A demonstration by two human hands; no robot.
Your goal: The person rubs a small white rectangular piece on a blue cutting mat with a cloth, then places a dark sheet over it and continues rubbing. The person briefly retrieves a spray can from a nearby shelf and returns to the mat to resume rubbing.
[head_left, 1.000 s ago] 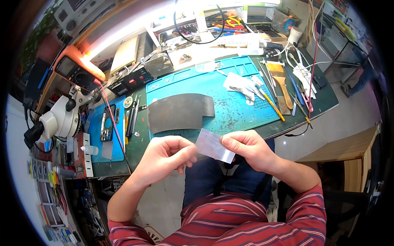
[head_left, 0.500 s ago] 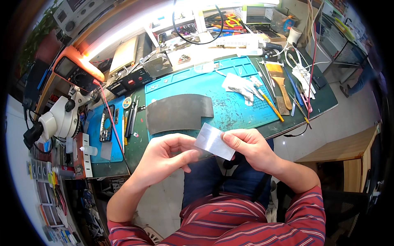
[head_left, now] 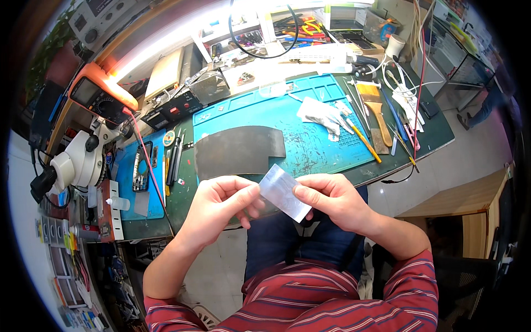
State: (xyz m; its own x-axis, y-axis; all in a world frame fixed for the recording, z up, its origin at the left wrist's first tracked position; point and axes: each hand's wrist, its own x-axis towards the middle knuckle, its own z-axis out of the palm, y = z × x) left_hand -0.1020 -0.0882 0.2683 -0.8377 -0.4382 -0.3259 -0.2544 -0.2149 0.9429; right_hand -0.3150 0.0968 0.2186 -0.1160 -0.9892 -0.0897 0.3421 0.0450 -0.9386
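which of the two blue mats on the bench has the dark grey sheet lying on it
The large blue mat at bench centre; the dark grey sheet lies on it. The small blue mat sits beside the microscope.

Small pale, glossy rectangular sheet, tilted, pinched at both ends above the lap

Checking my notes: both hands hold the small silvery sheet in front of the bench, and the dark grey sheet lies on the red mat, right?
Not quite: in the head view the dark grey sheet lies on a blue mat, not red. Both hands, left and right, do hold the small silvery sheet.
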